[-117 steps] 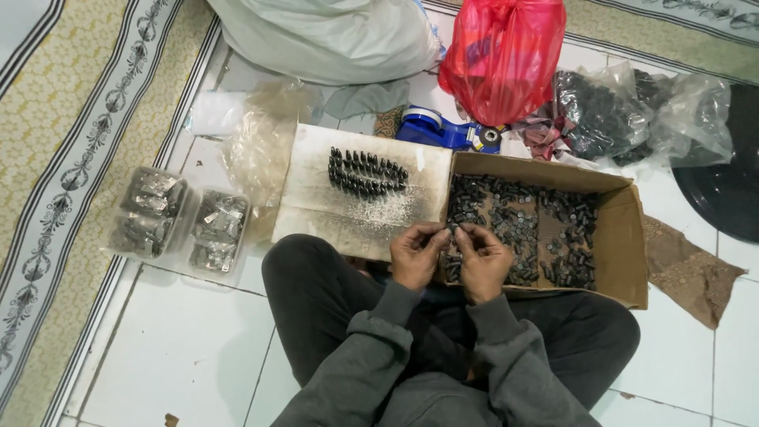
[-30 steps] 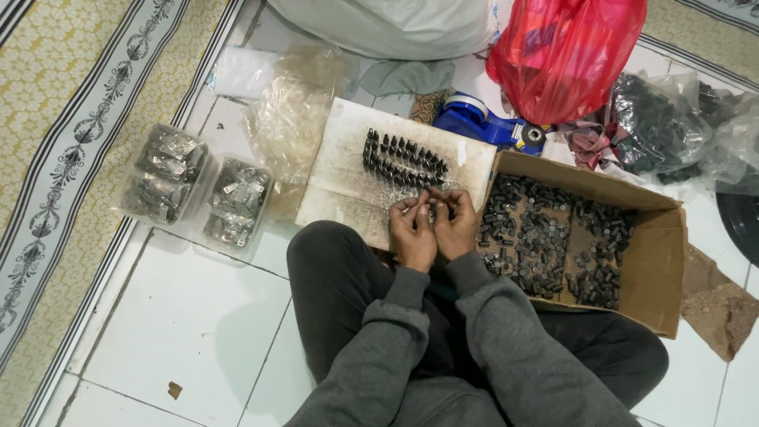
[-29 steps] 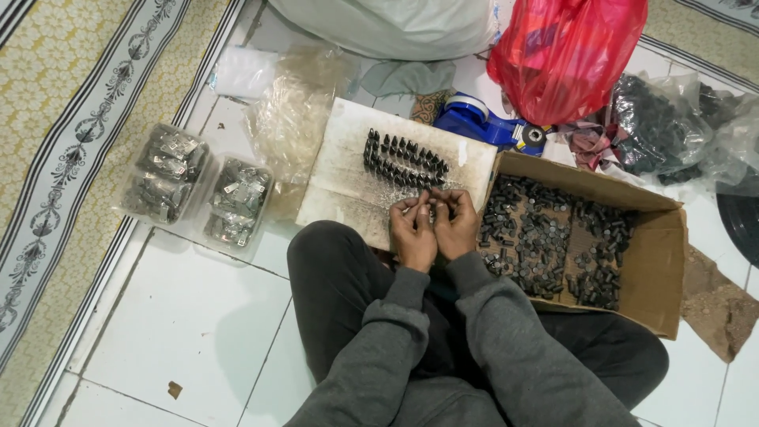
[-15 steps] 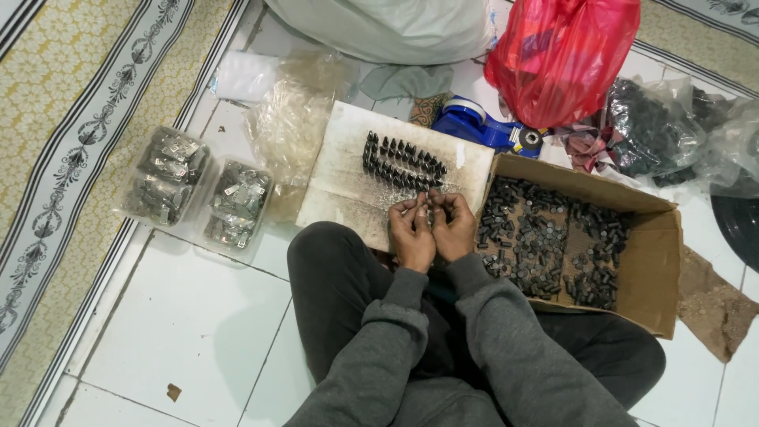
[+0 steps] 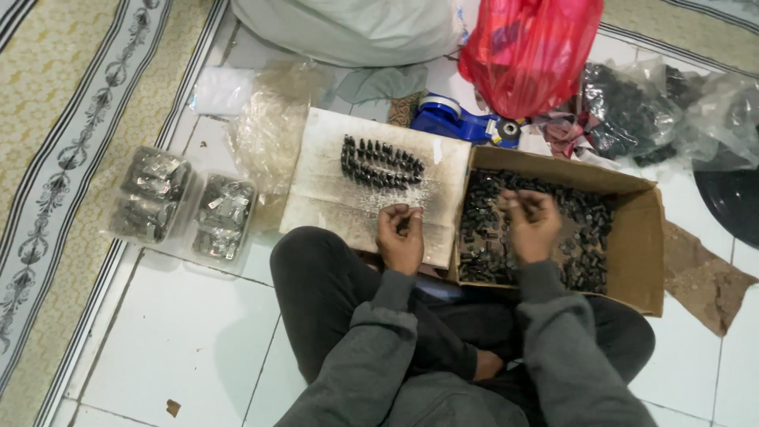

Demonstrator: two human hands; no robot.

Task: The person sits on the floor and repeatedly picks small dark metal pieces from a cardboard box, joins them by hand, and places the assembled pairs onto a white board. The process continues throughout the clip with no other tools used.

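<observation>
Apart, Hands Over Board and Box

Largest, the cardboard box (image 5: 642, 237) of small dark parts (image 5: 482, 245) sat right; the right hand (image 5: 531, 225) hovered inside, fingers curled, contents unclear. The left hand (image 5: 400, 237) pinched something tiny over the white board (image 5: 332, 194).

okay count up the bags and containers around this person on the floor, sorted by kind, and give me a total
Red plastic bag: 1
White sack: 1
Clear bags of dark parts: 2
Empty-looking clear bag: 1
Clear packs of wrapped pieces: 2
Cardboard box of small dark parts: 1
Total: 8

The right hand is over the box.
</observation>
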